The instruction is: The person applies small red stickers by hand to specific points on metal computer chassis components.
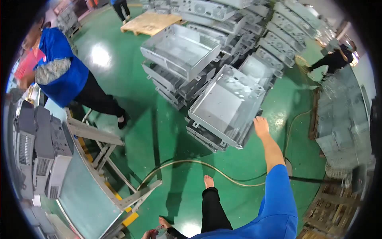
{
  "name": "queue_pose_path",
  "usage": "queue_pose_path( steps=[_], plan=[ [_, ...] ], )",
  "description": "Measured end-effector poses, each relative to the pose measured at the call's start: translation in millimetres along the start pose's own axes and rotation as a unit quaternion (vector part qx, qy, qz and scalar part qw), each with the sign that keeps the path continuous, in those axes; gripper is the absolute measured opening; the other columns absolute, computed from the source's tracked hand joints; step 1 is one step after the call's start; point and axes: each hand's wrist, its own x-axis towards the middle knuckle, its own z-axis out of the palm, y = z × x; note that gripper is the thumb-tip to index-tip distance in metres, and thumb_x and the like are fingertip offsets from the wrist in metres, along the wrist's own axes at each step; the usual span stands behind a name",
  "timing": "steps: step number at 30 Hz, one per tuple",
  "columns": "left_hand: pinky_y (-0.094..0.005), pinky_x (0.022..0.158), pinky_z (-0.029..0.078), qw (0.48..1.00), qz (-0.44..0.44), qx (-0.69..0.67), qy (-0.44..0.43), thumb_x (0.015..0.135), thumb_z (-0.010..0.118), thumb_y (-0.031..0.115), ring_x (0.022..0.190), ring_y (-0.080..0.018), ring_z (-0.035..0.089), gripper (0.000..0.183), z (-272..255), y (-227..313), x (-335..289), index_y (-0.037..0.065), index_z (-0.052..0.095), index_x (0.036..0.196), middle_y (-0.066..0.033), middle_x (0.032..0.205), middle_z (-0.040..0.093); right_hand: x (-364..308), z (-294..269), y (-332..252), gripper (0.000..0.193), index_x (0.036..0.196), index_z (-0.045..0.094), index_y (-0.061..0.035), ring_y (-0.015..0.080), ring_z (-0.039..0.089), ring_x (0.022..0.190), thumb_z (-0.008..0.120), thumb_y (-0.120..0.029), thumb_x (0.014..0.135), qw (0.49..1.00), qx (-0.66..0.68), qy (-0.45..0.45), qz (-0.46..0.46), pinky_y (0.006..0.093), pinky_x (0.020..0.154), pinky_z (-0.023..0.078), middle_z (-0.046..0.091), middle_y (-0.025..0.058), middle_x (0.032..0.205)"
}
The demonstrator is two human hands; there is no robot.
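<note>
Housings [43,137] already lined the left edge of the worktop [85,195]; the left hand [149,234], cropped, hid its grip. Seemingly unlifted yet, the top tray [227,105] crowned a stack [203,136] on the floor [246,163], the right hand [261,126] by its right edge, grip unclear.

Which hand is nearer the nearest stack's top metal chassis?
Right. The right hand is at the right edge of that metal chassis, contact unclear; the left hand is farther, at the picture's bottom edge.

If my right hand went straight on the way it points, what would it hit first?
Likely the right side of the nearest gray metal tray; your right hand may even be touching it, depth is unclear.
</note>
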Motion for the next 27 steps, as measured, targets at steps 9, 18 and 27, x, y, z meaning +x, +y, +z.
queue_pose_path(
  steps=[9,18,27],
  plan=[
    [-0.0253,0.061,0.049,0.994,-0.091,0.050,0.044,0.073,0.061,-0.001,0.065,-0.0147,0.062,0.009,57,99,-9,0.001,0.064,0.080,-0.0097,0.073,0.064,68,72,92,0.010,0.078,0.057,-0.0084,0.0244,0.055,0.087,0.048,-0.009,0.072,0.955,0.002,-0.031,-0.295,0.0374,0.085,0.040,0.058,0.0079,0.082],
    [-0.0297,0.061,0.049,0.997,0.004,0.030,0.066,0.074,0.064,0.005,0.069,-0.0198,0.062,0.009,52,110,-31,0.002,0.063,0.082,-0.0107,0.075,0.063,140,-188,7,0.025,0.066,0.052,-0.0019,0.0339,0.052,0.070,0.054,-0.024,0.079,0.912,0.130,-0.105,-0.375,0.0426,0.059,0.037,0.052,0.0167,0.068],
    [-0.0302,0.063,0.048,0.966,0.133,-0.142,0.169,0.078,0.061,0.007,0.071,-0.0251,0.061,0.012,-16,83,-66,0.002,0.060,0.088,-0.0114,0.080,0.061,27,-346,-108,0.050,0.055,0.041,0.0050,0.0250,0.029,0.041,0.047,-0.032,0.088,0.934,0.200,0.078,-0.285,0.0392,0.043,0.025,0.034,0.0178,0.048]
  ],
)
